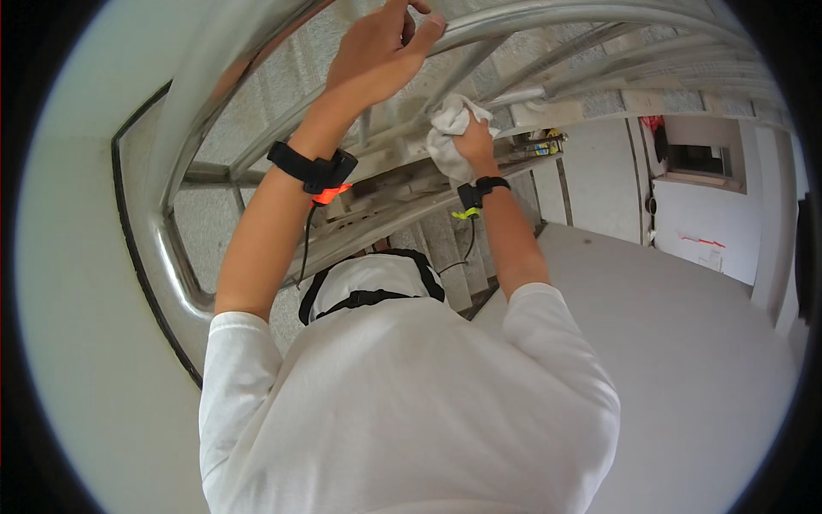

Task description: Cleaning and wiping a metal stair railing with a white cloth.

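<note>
My left hand [379, 54] is up at the top of the view, bent over the stainless-steel handrail [552, 14] of a staircase, its thumb lying along the tube. Part of its fingers is cut off by the picture's edge. Lower and to the right, my right hand [476, 142] grips a crumpled white cloth [449, 132]. The cloth lies against the lower part of the railing, near a slanted metal bar [465, 74]. My palm and fingers hide some of the cloth, and the contact beneath it is out of sight.
Grey speckled stair steps [453, 257] descend below me, beside a pale wall [597, 308]. A bent railing tube [176, 263] curves at the left. Cables hang from the black wrist straps [314, 170]. Beyond, at right, is a wall opening [700, 159].
</note>
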The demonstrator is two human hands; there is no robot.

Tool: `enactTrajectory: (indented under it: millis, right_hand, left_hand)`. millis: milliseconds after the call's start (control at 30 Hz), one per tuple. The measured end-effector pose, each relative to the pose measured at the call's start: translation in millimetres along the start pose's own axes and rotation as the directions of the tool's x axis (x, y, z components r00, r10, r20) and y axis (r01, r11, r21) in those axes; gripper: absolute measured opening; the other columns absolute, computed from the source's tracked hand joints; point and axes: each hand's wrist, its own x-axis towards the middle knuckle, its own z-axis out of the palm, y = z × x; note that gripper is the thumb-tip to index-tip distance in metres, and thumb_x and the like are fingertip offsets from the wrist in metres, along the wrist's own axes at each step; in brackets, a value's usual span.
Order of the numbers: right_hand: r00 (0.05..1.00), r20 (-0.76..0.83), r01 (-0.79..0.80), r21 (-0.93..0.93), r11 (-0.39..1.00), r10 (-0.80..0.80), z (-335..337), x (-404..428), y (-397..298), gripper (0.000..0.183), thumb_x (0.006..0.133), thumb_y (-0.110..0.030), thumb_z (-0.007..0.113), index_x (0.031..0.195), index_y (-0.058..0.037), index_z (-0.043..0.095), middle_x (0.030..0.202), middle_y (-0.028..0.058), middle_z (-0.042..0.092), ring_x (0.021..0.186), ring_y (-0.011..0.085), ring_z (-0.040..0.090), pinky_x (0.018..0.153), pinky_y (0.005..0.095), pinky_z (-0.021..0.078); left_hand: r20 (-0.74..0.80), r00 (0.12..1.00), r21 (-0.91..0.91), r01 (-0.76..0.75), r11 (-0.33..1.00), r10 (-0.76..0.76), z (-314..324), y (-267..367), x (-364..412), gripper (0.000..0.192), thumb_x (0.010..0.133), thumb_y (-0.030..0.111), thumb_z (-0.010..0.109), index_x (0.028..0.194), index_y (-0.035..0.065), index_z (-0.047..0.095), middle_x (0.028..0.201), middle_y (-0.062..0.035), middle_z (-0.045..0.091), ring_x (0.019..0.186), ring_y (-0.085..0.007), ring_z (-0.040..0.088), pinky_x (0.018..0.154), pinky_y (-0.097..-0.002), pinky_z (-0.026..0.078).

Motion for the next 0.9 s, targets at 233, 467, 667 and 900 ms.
enactTrajectory:
  millis: [233,467,667,900]
  right_hand:
    - [0.832,0.538,0.120,0.064,0.991,-0.136,31.2,-14.6,-5.1,0.057,0.075,-0.026,0.073,0.129,-0.0106,0.062,0.127,0.0190,0.064,0.119,0.0384,0.058,0.098,0.0440,0.0482]
    - [0.982,0.179,0.093,-0.210,0.973,-0.055,-24.7,-21.1,-30.1,0.074,0.078,-0.018,0.068,0.147,-0.0285,0.045,0.135,0.0286,0.047,0.106,0.0496,0.062,0.091,0.0512,0.0534]
    - [0.886,0.448,0.281,-0.313,0.907,-0.120,49.2,-17.5,1.2,0.064,0.079,-0.025,0.071,0.141,-0.0229,0.052,0.133,0.0250,0.054,0.112,0.0418,0.061,0.094,0.0483,0.0520]
    - [0.852,0.512,0.270,-0.245,0.931,-0.112,19.7,-26.4,-10.3,0.055,0.079,-0.023,0.068,0.133,-0.0170,0.060,0.126,0.0243,0.061,0.119,0.0390,0.058,0.097,0.0484,0.0507]
  left_hand:
    - [0.031,0.999,-0.019,0.035,0.999,-0.035,-1.3,4.2,-1.1,0.046,0.100,0.042,0.051,0.116,-0.0006,0.055,0.066,-0.0100,0.053,0.058,-0.0212,0.049,0.055,-0.0363,0.039]
    - [0.009,1.000,0.002,-0.017,1.000,0.017,-1.1,-6.3,-1.6,0.047,0.100,0.044,0.051,0.115,-0.0009,0.055,0.066,-0.0100,0.053,0.058,-0.0218,0.050,0.055,-0.0371,0.039]
    - [0.040,0.999,0.000,-0.023,1.000,0.023,0.8,2.6,1.6,0.046,0.100,0.043,0.052,0.114,-0.0002,0.055,0.066,-0.0104,0.053,0.058,-0.0216,0.049,0.055,-0.0371,0.039]
    - [0.019,0.999,-0.032,-0.025,0.999,0.025,-1.6,-2.7,-1.2,0.044,0.100,0.041,0.052,0.114,-0.0009,0.054,0.064,-0.0098,0.051,0.057,-0.0206,0.048,0.055,-0.0364,0.039]
